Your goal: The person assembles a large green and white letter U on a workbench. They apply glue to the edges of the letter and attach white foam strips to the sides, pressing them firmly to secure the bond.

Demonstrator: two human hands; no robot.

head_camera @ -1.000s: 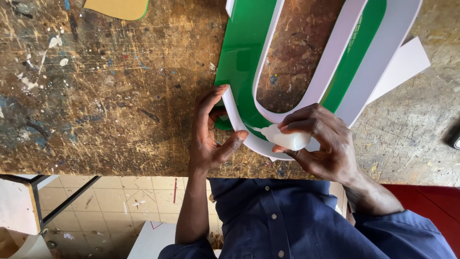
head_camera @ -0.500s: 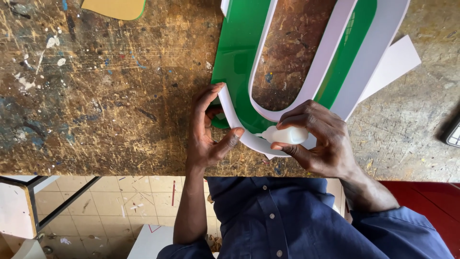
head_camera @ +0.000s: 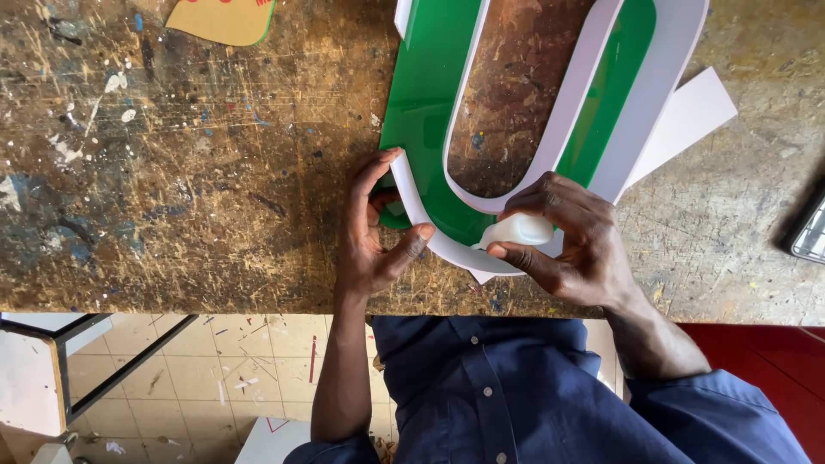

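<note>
Left hand (head_camera: 374, 228) pinches the white rim strip (head_camera: 411, 199) at the bottom curve of the green U-shaped letter (head_camera: 430, 103). Right hand (head_camera: 571, 236) is clamped on a small white bottle (head_camera: 518, 230), just beside the curve. Letter's long axis runs away from both hands across the bench (head_camera: 172, 172). No containers visible.

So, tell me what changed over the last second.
Little changed. The left hand shifted slightly along the outer white rim of the green U-shaped piece, thumb and fingers pinching it. The right hand keeps the small white bottle at the curve. The workbench is unchanged.
</note>
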